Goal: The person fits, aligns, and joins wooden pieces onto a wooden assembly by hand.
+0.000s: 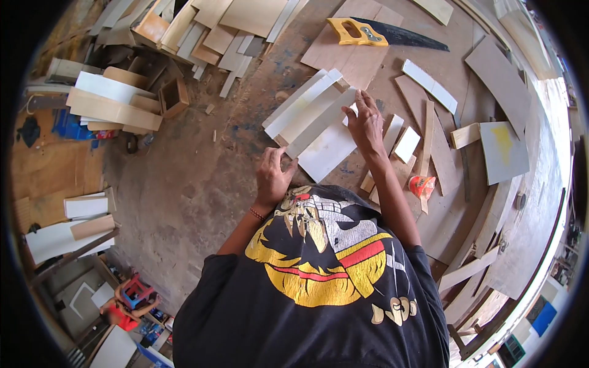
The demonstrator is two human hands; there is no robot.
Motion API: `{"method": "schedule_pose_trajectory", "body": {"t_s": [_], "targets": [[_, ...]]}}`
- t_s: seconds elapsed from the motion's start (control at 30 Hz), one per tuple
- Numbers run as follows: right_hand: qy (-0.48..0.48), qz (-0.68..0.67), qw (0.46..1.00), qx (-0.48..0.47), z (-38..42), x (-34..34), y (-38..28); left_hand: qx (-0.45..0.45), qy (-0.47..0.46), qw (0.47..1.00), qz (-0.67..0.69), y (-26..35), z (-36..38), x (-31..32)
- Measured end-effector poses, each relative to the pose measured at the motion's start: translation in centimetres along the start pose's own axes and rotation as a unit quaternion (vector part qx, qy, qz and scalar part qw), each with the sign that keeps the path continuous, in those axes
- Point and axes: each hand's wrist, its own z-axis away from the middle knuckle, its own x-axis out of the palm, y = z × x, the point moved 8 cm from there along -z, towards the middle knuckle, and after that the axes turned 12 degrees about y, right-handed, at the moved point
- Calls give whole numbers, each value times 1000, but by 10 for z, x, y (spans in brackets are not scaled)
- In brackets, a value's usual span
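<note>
A long grey-white board strip (320, 126) runs slantwise between my two hands, standing along the side of a small assembly of pale boards. My left hand (273, 176) grips the strip's near end, with thumb and fingers at its corner. At the far end, my right hand (367, 122) has its fingers bent over the strip's top, the thumb against its side. Beyond the strip lies the assembly's other white side board (300, 101). A flat white panel (328, 150) rests on the near right side, partly under my right hand.
A yellow-handled handsaw (358, 32) lies on a brown board at the back. To the right are a small white block (407, 145), an orange-red container (422, 186) and several wood strips. Stacked offcuts (230, 37) stand back left. A person in red (123, 314) is at lower left.
</note>
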Motion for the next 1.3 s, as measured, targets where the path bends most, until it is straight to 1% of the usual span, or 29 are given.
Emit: {"method": "schedule_pose_trajectory", "body": {"t_s": [0.1,0.23,0.33,0.4,0.43,0.5,0.53,0.57,0.63,0.67,0.73,0.87,1.03,1.13,1.3], "targets": [[-27,-27,999,23,0,2,0,3,-6,1000,-4,1,-1,-1],[-31,-33,999,23,-1,-1,-3,14,-5,1000,-2,2,-2,-1],[-13,-25,999,16,-3,-1,1,7,-3,1000,-1,1,-2,0],[24,-83,996,31,-7,-3,14,-6,-11,1000,-1,1,-2,0],[25,-83,996,31,-9,-3,20,-19,-21,1000,-1,0,-1,0],[12,-92,992,91,-12,-3,33,-18,-26,999,-5,0,-1,-1],[9,-100,990,104,-14,-4,36,-19,-33,999,-9,0,0,-1],[10,-99,990,105,-16,-8,32,-18,-34,999,-8,3,0,-2],[-3,-104,990,95,-18,-10,26,-50,-19,998,16,4,-2,-5],[-3,-103,990,96,-17,-9,26,-50,-20,998,17,4,-2,-5],[16,-93,994,47,-16,-8,21,-18,-31,999,-2,4,-2,-2],[2,-108,993,54,-13,-4,17,-26,-37,999,0,-1,-1,0],[-16,-101,991,85,-14,-2,20,-36,-37,999,16,-1,-1,0],[1,-101,993,69,-15,-2,19,-25,-40,999,6,0,-1,1],[-6,-99,992,81,-15,-2,18,-28,-42,999,11,-1,-1,3]]}}
